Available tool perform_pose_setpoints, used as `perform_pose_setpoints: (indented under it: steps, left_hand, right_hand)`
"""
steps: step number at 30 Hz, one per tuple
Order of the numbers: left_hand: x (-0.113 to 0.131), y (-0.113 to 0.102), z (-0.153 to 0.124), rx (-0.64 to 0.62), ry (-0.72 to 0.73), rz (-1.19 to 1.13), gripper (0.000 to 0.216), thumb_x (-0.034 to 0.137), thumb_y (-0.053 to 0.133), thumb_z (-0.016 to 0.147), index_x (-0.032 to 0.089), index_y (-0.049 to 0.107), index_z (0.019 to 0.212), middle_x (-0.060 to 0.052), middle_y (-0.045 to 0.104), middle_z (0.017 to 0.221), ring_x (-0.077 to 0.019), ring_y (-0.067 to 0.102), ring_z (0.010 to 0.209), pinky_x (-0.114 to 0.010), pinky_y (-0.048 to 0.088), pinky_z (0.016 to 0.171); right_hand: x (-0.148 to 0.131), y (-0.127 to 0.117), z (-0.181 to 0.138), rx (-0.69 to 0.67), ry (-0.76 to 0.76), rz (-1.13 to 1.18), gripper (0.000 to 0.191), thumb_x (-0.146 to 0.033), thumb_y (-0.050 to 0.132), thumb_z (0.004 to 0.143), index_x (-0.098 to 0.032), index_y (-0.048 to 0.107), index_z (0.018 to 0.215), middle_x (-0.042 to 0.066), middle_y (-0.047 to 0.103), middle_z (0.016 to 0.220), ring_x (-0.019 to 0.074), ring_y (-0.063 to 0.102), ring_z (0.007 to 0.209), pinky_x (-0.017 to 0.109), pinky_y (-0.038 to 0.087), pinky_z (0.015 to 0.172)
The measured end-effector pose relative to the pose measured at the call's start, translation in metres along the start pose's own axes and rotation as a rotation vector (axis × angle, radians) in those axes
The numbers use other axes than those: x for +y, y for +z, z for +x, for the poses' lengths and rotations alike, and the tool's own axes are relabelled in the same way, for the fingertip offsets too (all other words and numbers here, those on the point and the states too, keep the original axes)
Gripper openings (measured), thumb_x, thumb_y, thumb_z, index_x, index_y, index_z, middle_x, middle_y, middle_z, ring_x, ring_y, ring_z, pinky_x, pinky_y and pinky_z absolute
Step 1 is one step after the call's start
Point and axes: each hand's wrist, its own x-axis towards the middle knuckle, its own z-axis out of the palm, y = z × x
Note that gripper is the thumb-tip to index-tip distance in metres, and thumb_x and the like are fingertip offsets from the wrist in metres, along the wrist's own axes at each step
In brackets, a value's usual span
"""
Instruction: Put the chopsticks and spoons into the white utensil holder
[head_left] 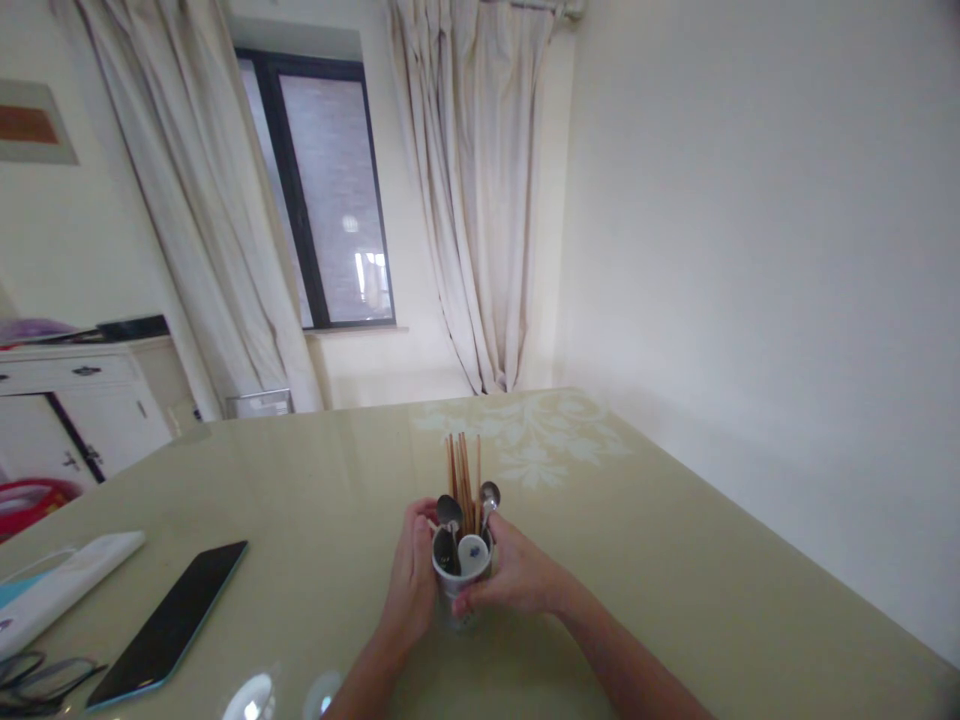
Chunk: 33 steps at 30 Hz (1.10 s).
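A pale cup (442, 578) full of utensils stands upright on the table in front of me. Wooden chopsticks (465, 485) rise from its back. Two metal spoons (449, 510) lean at the left of its rim, another metal spoon (490, 494) at the right. A white ceramic spoon (473, 554) with a small blue mark sits at the front. My left hand (412, 565) presses against the cup's left side, its fingertips partly hidden behind it. My right hand (517, 572) wraps the right side, thumb across the front.
On the left of the glossy table (322, 540) lie a dark tablet or phone (172, 625), a white power strip-like object (71, 590) and eyeglasses (45, 680). A wall (772, 250) runs along the right edge. White cabinet (97, 385) and red basket (34, 500) stand beyond the left.
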Motion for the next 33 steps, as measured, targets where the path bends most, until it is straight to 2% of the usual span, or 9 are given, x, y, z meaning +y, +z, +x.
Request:
perform_pose_setpoints:
  steps: [5, 11, 14, 18, 22, 25, 28, 30, 33]
  left_hand:
    - [-0.01, -0.001, 0.007, 0.043, -0.039, 0.207, 0.063, 0.074, 0.045, 0.094, 0.019, 0.059, 0.121, -0.003, 0.065, 0.089, -0.0243, 0.065, 0.08, -0.039, 0.054, 0.076]
    - [-0.026, 0.0, 0.008, -0.04, -0.048, 0.257, 0.06, 0.066, 0.044, 0.096, 0.017, 0.054, 0.13, -0.002, 0.062, 0.092, -0.0178, 0.055, 0.065, -0.033, 0.047, 0.063]
    - [-0.028, 0.0, 0.007, -0.065, -0.027, 0.272, 0.053, 0.059, 0.045, 0.097, 0.018, 0.054, 0.129, -0.002, 0.062, 0.093, -0.0173, 0.055, 0.065, -0.032, 0.048, 0.063]
    - [-0.031, -0.002, 0.007, -0.094, 0.003, 0.282, 0.048, 0.054, 0.049, 0.095, 0.019, 0.056, 0.127, -0.003, 0.065, 0.098, -0.0168, 0.058, 0.065, -0.033, 0.05, 0.065]
    - [-0.036, -0.002, 0.006, -0.096, 0.022, 0.286, 0.045, 0.052, 0.051, 0.095, 0.02, 0.058, 0.126, -0.003, 0.067, 0.098, -0.0171, 0.059, 0.064, -0.033, 0.05, 0.062]
    - [-0.038, -0.001, 0.006, -0.095, 0.041, 0.299, 0.043, 0.05, 0.052, 0.096, 0.021, 0.059, 0.127, -0.004, 0.068, 0.098, -0.017, 0.06, 0.064, -0.033, 0.051, 0.063]
    - [-0.035, 0.0, 0.005, -0.128, 0.071, 0.335, 0.041, 0.047, 0.05, 0.098, 0.02, 0.06, 0.128, -0.005, 0.069, 0.099, -0.0174, 0.06, 0.064, -0.033, 0.052, 0.064]
    - [-0.032, 0.0, 0.002, -0.199, 0.114, 0.384, 0.037, 0.043, 0.049, 0.1, 0.021, 0.063, 0.126, -0.006, 0.071, 0.1, -0.0187, 0.063, 0.068, -0.035, 0.054, 0.067]
    - [-0.033, 0.002, -0.006, -0.361, 0.311, 0.486, 0.029, 0.037, 0.053, 0.1, 0.027, 0.07, 0.121, -0.008, 0.075, 0.107, -0.023, 0.071, 0.091, -0.039, 0.058, 0.087]
  right_hand:
    - [0.021, -0.013, 0.009, 0.276, -0.032, -0.118, 0.079, -0.032, 0.095, 0.067, -0.019, 0.056, 0.135, 0.012, 0.076, 0.124, 0.0298, 0.073, 0.11, 0.046, 0.056, 0.101]
    - [0.058, -0.105, 0.011, 0.812, 0.021, -0.287, 0.064, -0.042, 0.086, 0.062, -0.023, 0.061, 0.117, 0.008, 0.079, 0.106, 0.0305, 0.075, 0.097, 0.047, 0.059, 0.093]
    - [0.065, -0.145, 0.0, 1.038, 0.067, -0.332, 0.067, -0.048, 0.078, 0.062, -0.021, 0.058, 0.119, 0.013, 0.075, 0.112, 0.0348, 0.072, 0.104, 0.051, 0.056, 0.097]
    - [0.069, -0.167, -0.011, 1.216, 0.123, -0.357, 0.086, -0.052, 0.074, 0.062, -0.016, 0.05, 0.137, 0.021, 0.069, 0.13, 0.0386, 0.068, 0.117, 0.052, 0.052, 0.103]
    - [0.069, -0.166, -0.011, 1.263, 0.163, -0.373, 0.111, -0.056, 0.077, 0.06, -0.011, 0.038, 0.154, 0.026, 0.062, 0.144, 0.0419, 0.062, 0.13, 0.054, 0.048, 0.109]
    - [0.058, -0.158, -0.01, 1.382, 0.169, -0.462, 0.126, -0.062, 0.081, 0.061, -0.007, 0.028, 0.162, 0.032, 0.046, 0.158, 0.05, 0.044, 0.146, 0.066, 0.035, 0.118]
    - [0.037, -0.137, -0.009, 1.528, -0.026, -0.62, 0.113, -0.066, 0.071, 0.078, -0.007, 0.028, 0.163, 0.032, 0.037, 0.163, 0.0505, 0.032, 0.153, 0.071, 0.024, 0.122]
    - [0.023, -0.109, -0.008, 1.411, -0.265, -0.697, 0.09, -0.062, 0.061, 0.093, -0.011, 0.033, 0.162, 0.028, 0.044, 0.158, 0.0443, 0.04, 0.147, 0.066, 0.029, 0.122]
    - [0.012, -0.046, -0.005, 0.886, -0.435, -0.697, 0.062, -0.051, 0.05, 0.106, -0.021, 0.042, 0.159, 0.019, 0.055, 0.154, 0.0359, 0.048, 0.144, 0.057, 0.033, 0.122]
